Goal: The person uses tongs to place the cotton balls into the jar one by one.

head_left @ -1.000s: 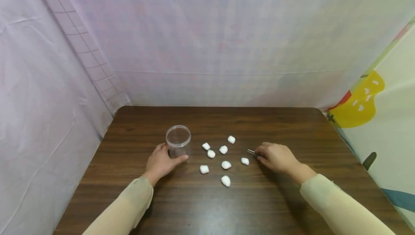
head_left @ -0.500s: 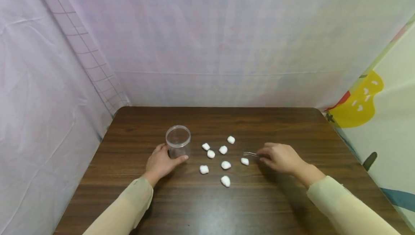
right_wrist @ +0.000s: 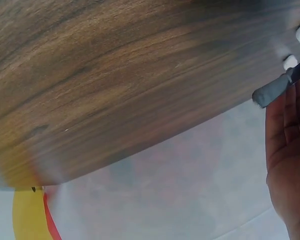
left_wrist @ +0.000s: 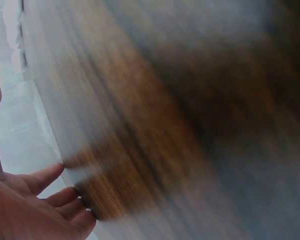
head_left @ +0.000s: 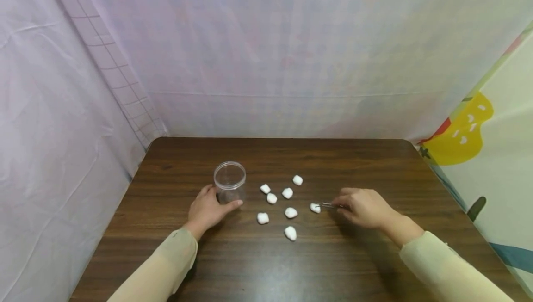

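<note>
My left hand [head_left: 210,210] holds a clear round plastic jar [head_left: 230,194], upright and lidless, with its thumb in front and its fingers at the left side. Blurry in the left wrist view, the same hand [left_wrist: 37,205] shows fingertips near the table surface. My right hand [head_left: 364,208] pinches metal tweezers [head_left: 329,205], whose tips are at the rightmost cotton ball [head_left: 315,208]; whether they grip it is too small to tell. In the right wrist view the tweezers' dark grey end [right_wrist: 272,91] sticks out past the hand [right_wrist: 292,165].
Several more white cotton balls lie loose on the dark wooden table [head_left: 266,269] between the hands, among them a far one [head_left: 297,180] and a near one [head_left: 290,233]. A pale curtain [head_left: 283,61] hangs behind the table, with more cloth at both sides.
My right hand has drawn slightly back toward me and right, bringing the tweezers' tips down onto the rightmost cotton ball. The left hand and jar have stayed in place.
</note>
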A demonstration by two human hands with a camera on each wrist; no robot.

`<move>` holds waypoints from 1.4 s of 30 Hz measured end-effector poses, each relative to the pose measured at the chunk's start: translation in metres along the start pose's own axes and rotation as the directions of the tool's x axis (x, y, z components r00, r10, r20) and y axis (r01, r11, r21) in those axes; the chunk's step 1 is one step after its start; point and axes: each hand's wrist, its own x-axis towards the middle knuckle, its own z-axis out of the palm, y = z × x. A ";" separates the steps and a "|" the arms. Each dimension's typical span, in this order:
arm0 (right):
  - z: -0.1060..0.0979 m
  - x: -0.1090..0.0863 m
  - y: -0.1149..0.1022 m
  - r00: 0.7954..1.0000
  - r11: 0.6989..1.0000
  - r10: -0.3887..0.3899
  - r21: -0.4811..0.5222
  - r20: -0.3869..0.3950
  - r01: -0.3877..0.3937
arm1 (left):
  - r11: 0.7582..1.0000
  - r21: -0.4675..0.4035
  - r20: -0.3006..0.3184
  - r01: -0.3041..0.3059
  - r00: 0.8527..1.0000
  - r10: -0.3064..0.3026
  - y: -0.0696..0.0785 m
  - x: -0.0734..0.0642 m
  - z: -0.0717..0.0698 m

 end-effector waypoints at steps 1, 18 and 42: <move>0.001 0.000 0.000 1.000 1.000 -0.009 -0.002 -0.006 0.009 | 1.000 0.001 -0.001 -0.001 1.000 0.001 0.000 0.000 0.000; 0.005 0.006 -0.005 0.999 0.999 -0.043 -0.016 0.010 0.043 | 1.000 -0.001 -0.006 -0.011 1.000 0.011 0.002 0.000 -0.001; 0.015 0.003 -0.002 0.998 0.997 -0.066 -0.035 0.002 0.066 | 1.000 0.006 -0.006 -0.012 1.000 0.012 0.001 -0.001 -0.001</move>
